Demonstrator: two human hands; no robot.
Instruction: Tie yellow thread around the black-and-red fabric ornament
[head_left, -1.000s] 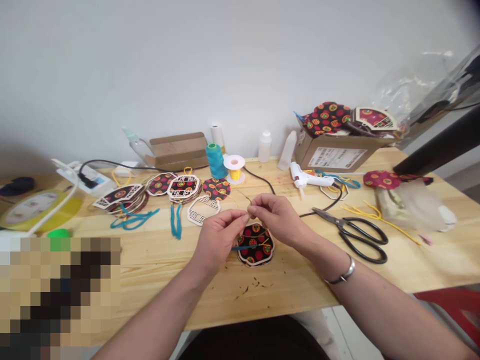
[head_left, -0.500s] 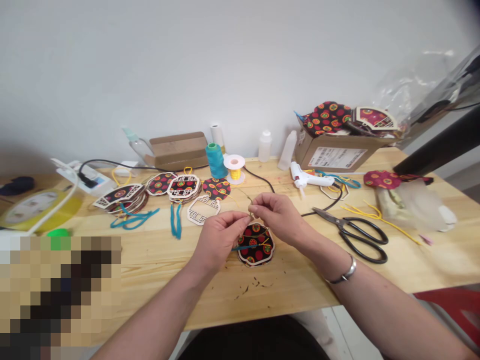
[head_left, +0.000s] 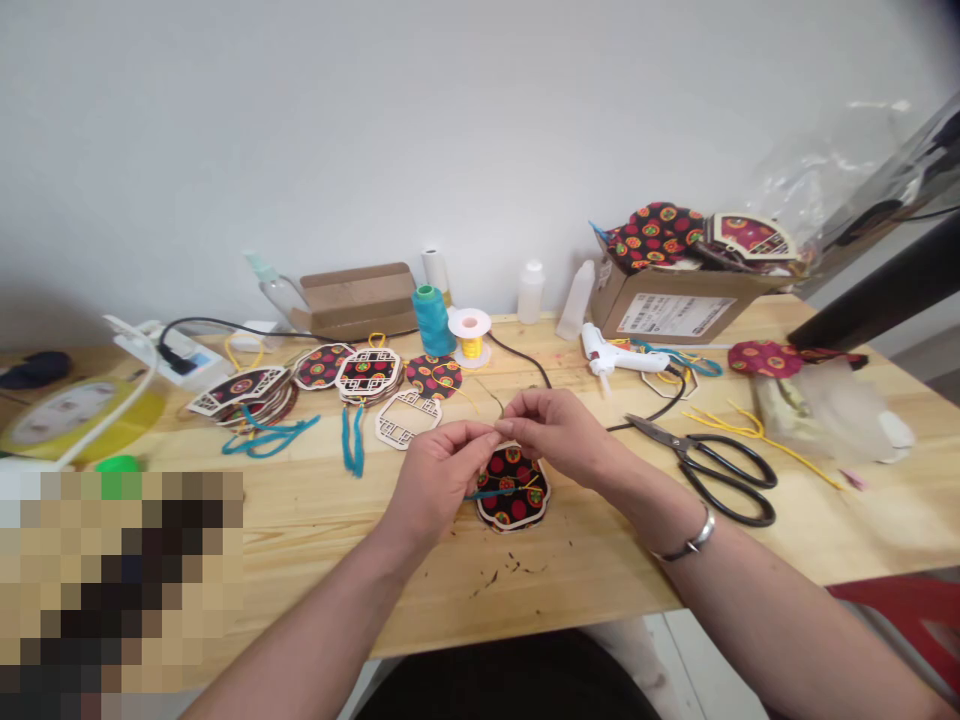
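Note:
My left hand (head_left: 442, 472) and my right hand (head_left: 562, 432) meet with thumbs and forefingers pinched together. Between them is a thin yellowish cord (head_left: 493, 395), whose loose end sticks up above the right fingers. Just beneath the fingertips lies a fabric ornament (head_left: 513, 500), black with red and orange rounds and a pale scalloped frame. A teal thread (head_left: 487, 493) crosses it from the left hand's side, and a small yellow tie rests on its right part. The fingers hide its top edge and the point where they grip the cord.
Black-handled scissors (head_left: 724, 465) and a white glue gun (head_left: 622, 355) lie right of my hands. Behind stand a teal thread cone (head_left: 433, 322) and a yellow cord spool (head_left: 471, 346). Framed ornaments (head_left: 367, 374) with teal tassels lie left. A carton (head_left: 667, 305) holds more fabric pieces.
The fingertips of both hands have come closer together on the cord, my right hand shifting slightly lower. Less of the cord shows between them. The ornament stays in place.

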